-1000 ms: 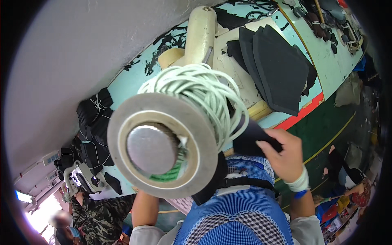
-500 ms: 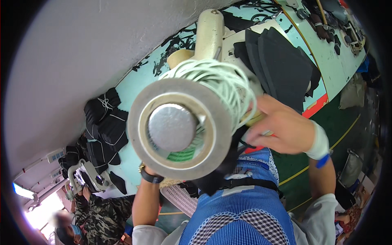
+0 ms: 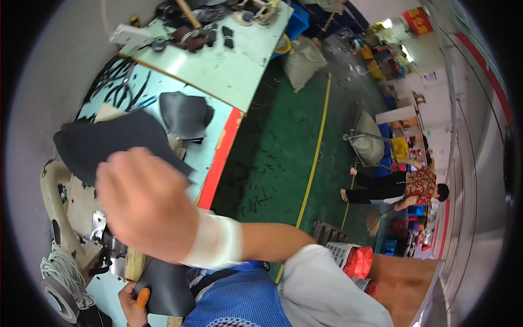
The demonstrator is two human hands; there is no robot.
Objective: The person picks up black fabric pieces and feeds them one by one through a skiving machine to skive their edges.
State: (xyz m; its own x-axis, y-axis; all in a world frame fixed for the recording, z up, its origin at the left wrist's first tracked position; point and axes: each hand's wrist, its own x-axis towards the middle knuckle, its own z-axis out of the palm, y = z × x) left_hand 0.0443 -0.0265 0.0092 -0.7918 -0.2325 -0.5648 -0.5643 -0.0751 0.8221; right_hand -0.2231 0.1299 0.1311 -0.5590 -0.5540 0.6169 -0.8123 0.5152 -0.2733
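My left hand (image 3: 131,308) is low in the picture, fingers closed on the edge of a black sheet piece (image 3: 166,286) at the table's front edge. Something orange sits at its thumb; I cannot make out whether it is a finger cover or a handle. My right hand (image 3: 150,210), smeared by motion and with a white wristband, reaches over a large black sheet (image 3: 117,141). Its fingertips are blurred, so whether it grips that sheet does not show. A cream machine (image 3: 54,191) with metal parts stands left of my right hand.
A tape roll (image 3: 59,300) and pale looped cord (image 3: 68,275) sit by the machine. Smaller black pieces (image 3: 185,114) and scissors (image 3: 125,87) lie farther back on the pale table (image 3: 218,103). At right, a person (image 3: 417,188) with a broom stands on the green floor (image 3: 283,180).
The view has swung to the right, bringing the floor and sweeping person into sight. My right hand has gone from beside the machine to over the black sheets.
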